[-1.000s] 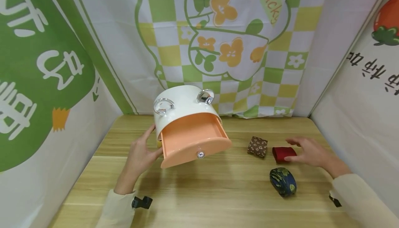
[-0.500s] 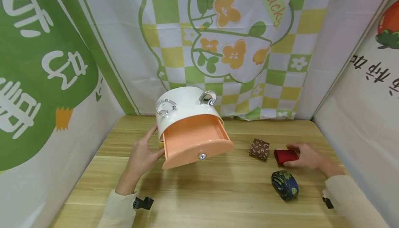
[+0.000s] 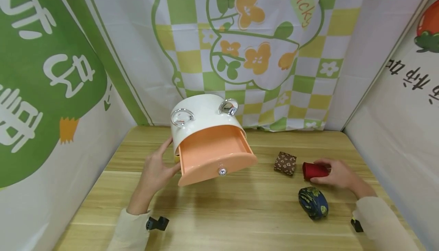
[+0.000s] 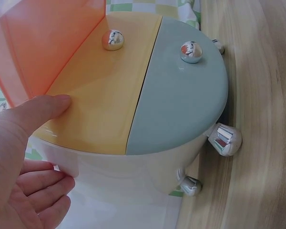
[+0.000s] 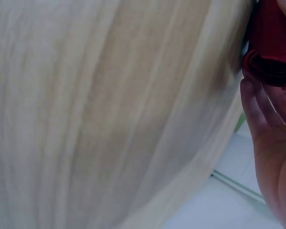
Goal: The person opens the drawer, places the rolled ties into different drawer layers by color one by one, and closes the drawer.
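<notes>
A small white drawer cabinet (image 3: 202, 108) stands on the table, its orange top drawer (image 3: 212, 148) pulled out. My left hand (image 3: 156, 172) holds the cabinet's side. In the left wrist view the thumb (image 4: 52, 107) presses the yellow drawer front (image 4: 100, 95), while the other fingers lie by the white side wall. On the right, my right hand (image 3: 337, 172) grips a rolled red necktie (image 3: 312, 171) between thumb and fingers. The right wrist view shows the spiral end of that red necktie (image 5: 271, 67), with fingers beneath it.
A rolled brown flowered necktie (image 3: 285, 163) lies left of the red one. Nearer the front is a rolled dark blue patterned necktie (image 3: 313, 203). The wooden table (image 3: 233, 216) ends at a printed curtain (image 3: 253, 102) behind. A blue-green drawer (image 4: 181, 90) sits below the yellow one.
My right hand has moved slightly left and its fingers and thumb have closed round the red necktie. The left hand and the cabinet have stayed in place.
</notes>
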`<action>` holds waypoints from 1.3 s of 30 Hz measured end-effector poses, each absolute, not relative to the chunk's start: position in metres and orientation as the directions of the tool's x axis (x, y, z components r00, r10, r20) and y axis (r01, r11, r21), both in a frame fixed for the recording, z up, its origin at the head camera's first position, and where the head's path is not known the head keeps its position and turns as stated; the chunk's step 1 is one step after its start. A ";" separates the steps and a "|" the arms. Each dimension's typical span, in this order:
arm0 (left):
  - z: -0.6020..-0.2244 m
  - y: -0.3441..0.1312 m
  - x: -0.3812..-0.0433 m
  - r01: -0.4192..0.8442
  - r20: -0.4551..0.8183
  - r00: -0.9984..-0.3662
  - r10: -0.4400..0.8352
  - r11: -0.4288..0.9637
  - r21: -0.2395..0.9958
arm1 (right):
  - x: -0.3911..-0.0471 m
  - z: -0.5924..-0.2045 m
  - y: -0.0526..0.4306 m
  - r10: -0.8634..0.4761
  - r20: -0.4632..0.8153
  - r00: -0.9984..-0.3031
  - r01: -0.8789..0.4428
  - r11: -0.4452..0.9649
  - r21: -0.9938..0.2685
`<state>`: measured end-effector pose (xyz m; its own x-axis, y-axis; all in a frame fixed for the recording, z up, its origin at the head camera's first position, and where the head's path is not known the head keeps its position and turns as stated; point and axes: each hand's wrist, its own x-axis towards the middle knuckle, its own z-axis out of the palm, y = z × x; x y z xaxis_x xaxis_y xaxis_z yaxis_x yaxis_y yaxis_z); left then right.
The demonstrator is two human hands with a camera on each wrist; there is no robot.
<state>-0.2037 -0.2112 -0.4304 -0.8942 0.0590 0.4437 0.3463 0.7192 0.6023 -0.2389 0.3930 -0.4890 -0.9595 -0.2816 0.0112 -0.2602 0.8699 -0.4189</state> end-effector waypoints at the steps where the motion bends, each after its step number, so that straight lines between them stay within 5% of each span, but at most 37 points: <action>1: -0.430 -0.211 -0.204 0.347 0.445 -0.894 0.059 0.720 0.602 | -0.238 -0.490 0.393 -0.269 0.012 -0.963 -0.249 0.874 -0.417; 26: -0.429 -0.210 -0.203 0.347 0.440 -0.896 0.060 0.713 0.609 | -0.228 -0.489 0.397 -0.173 -0.011 -0.985 -0.143 0.848 -0.510; 39: -0.429 -0.210 -0.203 0.337 0.423 -0.904 0.061 0.712 0.617 | -0.223 -0.457 0.389 -0.258 0.035 -0.966 -0.237 0.813 -0.531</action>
<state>-0.2026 -0.2105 -0.4291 -0.9041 0.0614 0.4228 0.3367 0.7117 0.6165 -0.2230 0.3887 -0.4573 -0.9656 -0.2578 0.0355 -0.2367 0.8134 -0.5313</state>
